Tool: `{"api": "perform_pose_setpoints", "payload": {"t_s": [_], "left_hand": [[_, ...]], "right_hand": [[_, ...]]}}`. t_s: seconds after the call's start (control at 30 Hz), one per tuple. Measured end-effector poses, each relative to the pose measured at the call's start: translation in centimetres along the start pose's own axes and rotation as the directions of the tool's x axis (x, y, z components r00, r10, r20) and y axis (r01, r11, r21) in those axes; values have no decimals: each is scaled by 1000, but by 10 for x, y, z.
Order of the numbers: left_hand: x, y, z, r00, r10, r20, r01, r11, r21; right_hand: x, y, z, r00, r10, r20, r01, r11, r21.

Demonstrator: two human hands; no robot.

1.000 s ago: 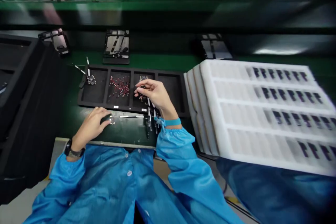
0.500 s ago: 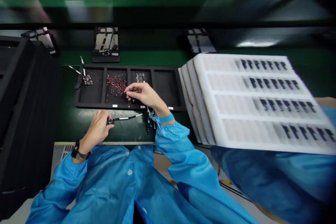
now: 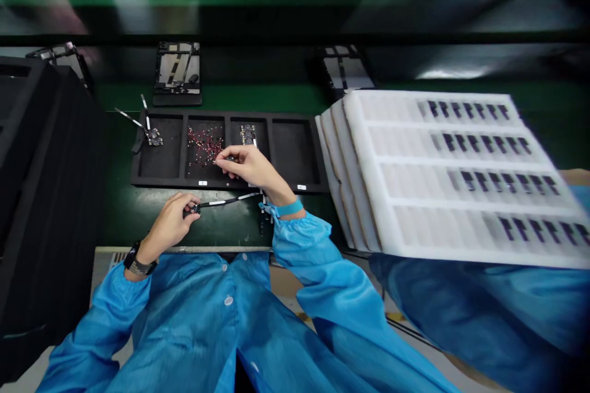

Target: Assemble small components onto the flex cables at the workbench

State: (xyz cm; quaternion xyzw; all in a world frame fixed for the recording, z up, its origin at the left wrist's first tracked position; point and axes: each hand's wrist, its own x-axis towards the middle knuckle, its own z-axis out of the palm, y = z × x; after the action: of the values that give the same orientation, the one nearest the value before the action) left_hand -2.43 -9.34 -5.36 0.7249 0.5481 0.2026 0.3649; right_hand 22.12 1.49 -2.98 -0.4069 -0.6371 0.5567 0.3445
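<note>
My left hand (image 3: 171, 225) is closed on the small dark connector end of a thin flex cable (image 3: 225, 201), which runs right over the green mat towards my right wrist. My right hand (image 3: 244, 166) reaches over a black tray with several compartments (image 3: 304, 179), its fingertips pinched at the edge of the compartment full of tiny red parts (image 3: 203, 146). What the pinch holds is too small to make out. A small circuit piece (image 3: 247, 133) lies in the compartment just right of the red parts. Both arms wear blue sleeves.
Stacked white foam trays (image 3: 391, 196) with rows of small dark parts fill the right side. Tall black bins (image 3: 41, 196) stand at the left. Another cable with a small board (image 3: 150, 134) lies at the tray's left end. Metal frames (image 3: 177, 73) rest farther back on the conveyor.
My right hand moved left from the third compartment to the red parts. My left hand lifted the cable's connector end slightly off the mat. The view shifted a little.
</note>
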Motion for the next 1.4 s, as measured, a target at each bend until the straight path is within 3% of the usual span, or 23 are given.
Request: {"api": "perform_pose_setpoints", "payload": {"t_s": [0.17, 0.47, 0.8, 0.97, 1.1, 1.27, 1.4], "left_hand": [[3, 8, -5, 996, 66, 63, -68, 997, 29], [5, 12, -2, 995, 60, 84, -69, 992, 103], [8, 19, 1, 993, 30, 117, -56, 973, 226], [6, 12, -5, 997, 44, 57, -42, 998, -37], [6, 12, -24, 1000, -23, 12, 25, 958, -287], [13, 25, -56, 998, -17, -60, -10, 902, -432], [28, 26, -65, 999, -48, 17, 50, 881, -470]], "right_hand": [[-4, -2, -1, 999, 20, -32, -22, 999, -36], [-7, -5, -4, 998, -21, -58, 13, 991, -133], [-5, -2, 2, 1000, 22, 19, -21, 996, -83], [-7, -5, 3, 999, 33, 23, -31, 997, -76], [-9, -7, 4, 999, 44, 31, -42, 998, -50], [-11, -9, 6, 996, 69, 63, -69, 998, -2], [-11, -9, 8, 992, 66, 106, -67, 998, 7]]}}
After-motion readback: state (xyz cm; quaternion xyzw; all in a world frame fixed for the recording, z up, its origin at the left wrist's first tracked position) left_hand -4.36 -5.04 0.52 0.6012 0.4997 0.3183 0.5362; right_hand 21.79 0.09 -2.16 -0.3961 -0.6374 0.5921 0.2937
